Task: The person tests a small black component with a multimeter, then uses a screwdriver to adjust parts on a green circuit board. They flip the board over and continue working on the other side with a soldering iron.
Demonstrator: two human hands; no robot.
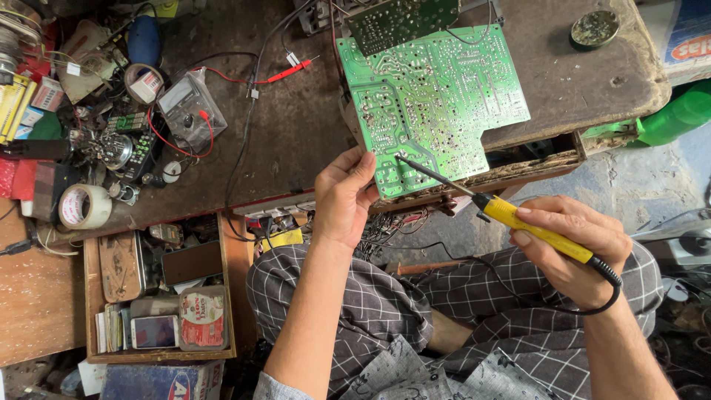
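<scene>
1. Head view: a green circuit board lies solder side up at the near edge of the dark workbench, its near-left corner overhanging that edge.
2. Left hand is closed on that near-left corner, thumb on top and fingers curled beneath.
3. Right hand is wrapped pen-fashion round the yellow handle of a soldering iron, off the bench and above the person's lap.
4. Iron's long axis runs from the right hand up and to the left; its dark tip appears to touch the board just beside the left thumb.
5. Board therefore lies up-left of the right hand; the left hand is the nearer, already touching it.
6. Elsewhere: a multimeter with red leads towards the bench's left part, and a tape roll at its left edge.
</scene>
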